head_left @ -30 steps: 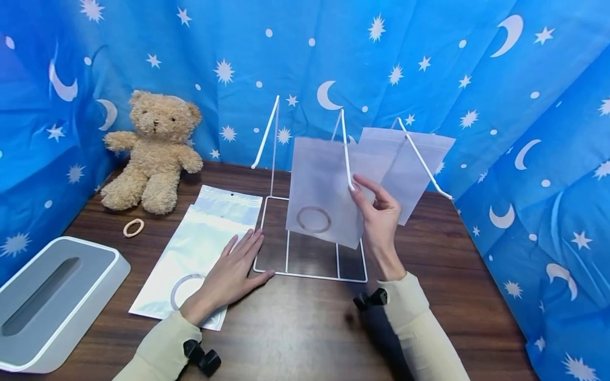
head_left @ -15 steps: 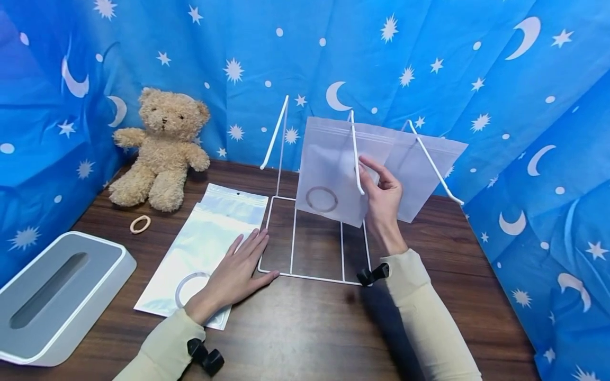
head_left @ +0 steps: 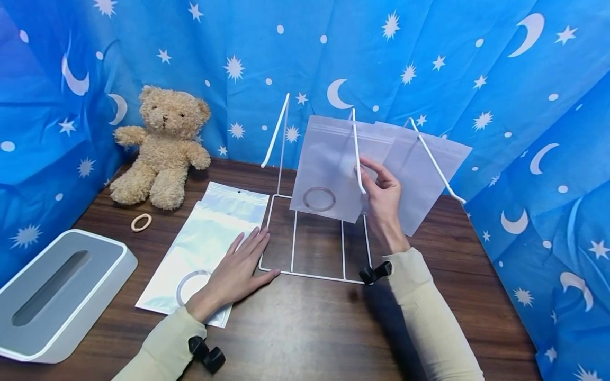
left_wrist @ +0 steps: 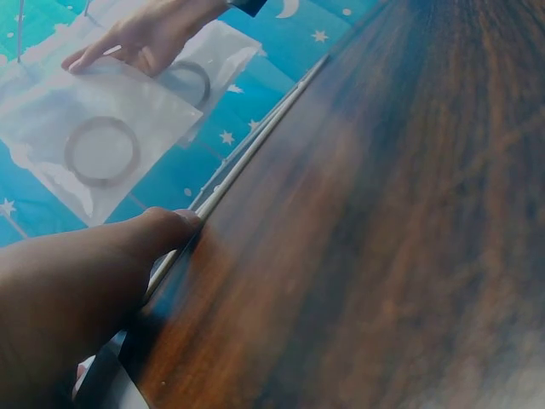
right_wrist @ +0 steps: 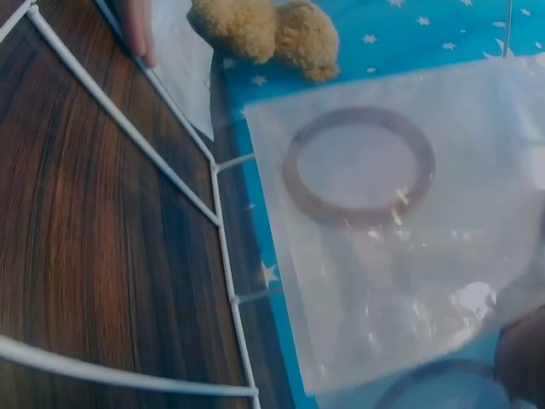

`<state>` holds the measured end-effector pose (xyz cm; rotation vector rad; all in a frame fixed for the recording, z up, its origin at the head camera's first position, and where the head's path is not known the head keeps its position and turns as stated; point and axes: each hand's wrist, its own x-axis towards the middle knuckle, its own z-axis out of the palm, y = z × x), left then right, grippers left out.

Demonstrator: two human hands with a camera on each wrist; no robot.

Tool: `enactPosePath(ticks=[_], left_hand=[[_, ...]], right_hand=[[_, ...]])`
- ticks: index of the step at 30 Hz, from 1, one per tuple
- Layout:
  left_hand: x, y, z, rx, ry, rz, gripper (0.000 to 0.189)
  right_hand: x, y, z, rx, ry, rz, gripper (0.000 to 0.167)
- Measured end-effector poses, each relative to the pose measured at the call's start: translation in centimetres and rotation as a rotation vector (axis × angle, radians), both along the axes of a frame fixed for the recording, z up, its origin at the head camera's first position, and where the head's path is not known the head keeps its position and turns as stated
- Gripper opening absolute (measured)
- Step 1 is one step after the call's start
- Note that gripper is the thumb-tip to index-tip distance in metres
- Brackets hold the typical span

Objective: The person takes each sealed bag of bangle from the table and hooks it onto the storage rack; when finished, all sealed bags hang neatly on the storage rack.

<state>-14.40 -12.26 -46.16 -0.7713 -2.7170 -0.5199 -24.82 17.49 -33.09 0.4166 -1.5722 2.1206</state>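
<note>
My left hand (head_left: 238, 270) lies flat with straight fingers on a stack of silvery zip bags (head_left: 205, 233). Its thumb touches the front bar of the white wire rack (head_left: 314, 275), also seen in the left wrist view. A frosted zip bag (head_left: 329, 164) with a round ring mark (right_wrist: 302, 170) near its lower corner hangs on the rack's middle prong (head_left: 357, 153). My right hand (head_left: 383, 198) pinches this bag beside the prong, thumb and forefinger close together. Another frosted zip bag (head_left: 419, 169) hangs on the right prong (head_left: 438, 169).
The rack's left prong (head_left: 275, 132) carries no bag. A teddy bear (head_left: 167, 143) sits at the back left, with a small wooden ring (head_left: 141, 223) in front of it. A grey-topped white box (head_left: 105, 286) with a slot stands at the left. A starry blue curtain (head_left: 267, 47) surrounds the table.
My right hand has moved from the middle prong's tip back along it, carrying the frosted bag up and farther in. My left hand keeps its place. The head view has shifted slightly.
</note>
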Motion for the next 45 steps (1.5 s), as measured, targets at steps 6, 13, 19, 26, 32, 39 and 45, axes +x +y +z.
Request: enactPosePath(ticks=[6, 13, 19, 26, 32, 39, 45], left_hand=[[-0.3, 0.1, -0.1, -0.006, -0.004, -0.01, 0.09], [-0.1, 0.0, 0.1, -0.004, -0.016, -0.006, 0.088], [0.1, -0.3, 0.3, -0.007, -0.019, -0.001, 0.087], [-0.1, -0.4, 0.3, 0.006, -0.025, -0.011, 0.089], [-0.4, -0.1, 0.1, 0.009, -0.04, -0.022, 0.091], [-0.3, -0.1, 0.4, 0.001, -0.058, -0.007, 0.088], [-0.4, 0.0, 0.5, 0.004, -0.054, -0.005, 0.087]], right_hand=[[1.4, 2.1, -0.8, 0.204, -0.084, 0.094, 0.025], [6.2, 6.0, -2.7, 0.652, -0.171, 0.072, 0.033], [11.6, 7.7, -4.0, 1.139, -0.338, 0.065, 0.059], [14.5, 7.4, -6.7, 1.346, -0.433, 0.089, 0.091], [14.5, 7.9, -8.3, 1.299, -0.459, 0.1, 0.097], [13.7, 7.7, -10.3, 1.293, -0.314, -0.001, 0.098], [13.3, 7.1, -11.6, 1.363, -0.209, -0.119, 0.1]])
